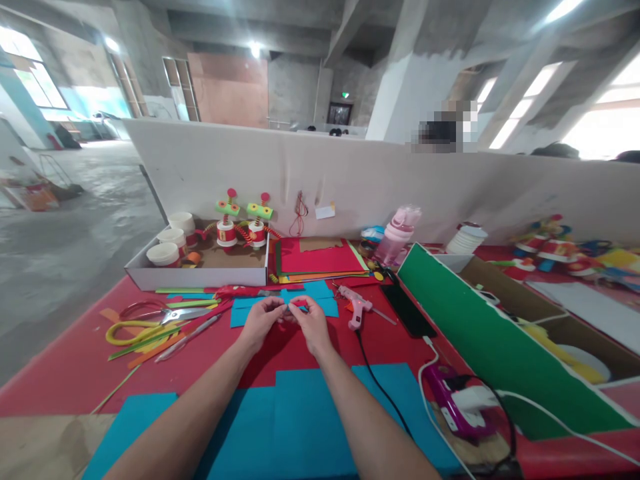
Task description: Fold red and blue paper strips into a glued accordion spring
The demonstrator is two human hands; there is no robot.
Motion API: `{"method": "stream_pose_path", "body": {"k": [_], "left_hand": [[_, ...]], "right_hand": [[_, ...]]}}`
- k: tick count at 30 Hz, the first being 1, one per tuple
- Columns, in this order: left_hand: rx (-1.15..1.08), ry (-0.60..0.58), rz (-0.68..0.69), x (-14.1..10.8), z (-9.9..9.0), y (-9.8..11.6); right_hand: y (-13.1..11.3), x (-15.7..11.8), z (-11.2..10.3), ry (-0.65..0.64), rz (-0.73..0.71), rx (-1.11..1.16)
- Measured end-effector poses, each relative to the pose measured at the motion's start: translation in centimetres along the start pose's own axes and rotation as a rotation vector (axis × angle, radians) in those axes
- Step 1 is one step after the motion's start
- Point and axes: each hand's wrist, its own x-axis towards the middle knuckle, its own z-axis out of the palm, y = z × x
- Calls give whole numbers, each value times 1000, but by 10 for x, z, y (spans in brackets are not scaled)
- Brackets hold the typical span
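My left hand [263,323] and my right hand [310,321] meet over the middle of the table, thumbs and forefingers pinched together. Whatever they grip is too small and too covered to make out. Blue paper pieces [325,307] lie just behind my fingers. To the right of my right hand rests a pink hot glue gun [354,303], its nozzle pointing away to the left. Scissors with yellow and red handles [187,315] lie to the left among paper strips [143,339] and a pen [190,339]. Larger blue sheets [300,413] spread beneath my forearms.
Behind stands a white box [200,279] with paper cups [164,255] and two cup figures [227,233]. A stack of coloured sheets [320,260] lies beside it. At right are a phone [407,310], a purple power strip [457,407], cables and a green-sided box [480,347]. A pink bottle [397,237] stands behind.
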Motion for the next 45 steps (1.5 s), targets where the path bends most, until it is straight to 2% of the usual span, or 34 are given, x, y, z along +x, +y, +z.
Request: {"method": "stream_pose_path", "body": {"k": [6,14,19,25,31,45], "left_hand": [[14,14,-10,0,2,0],[42,36,10,0,1,1],[-21,43,6,2,0,2],[-137,10,-57,2,0,2],[-139,-7,-54,4,-3,-4],[-143,35,-53,2,-1,-4]], "right_hand": [[-1,-1,3,29,52,47],[1,0,0,48,0,-65],[-3,0,0,60,62,122],[5,2,1,-43,180,235],[4,1,1,-84,177,287],[-1,-1,4,-72,184,274]]}}
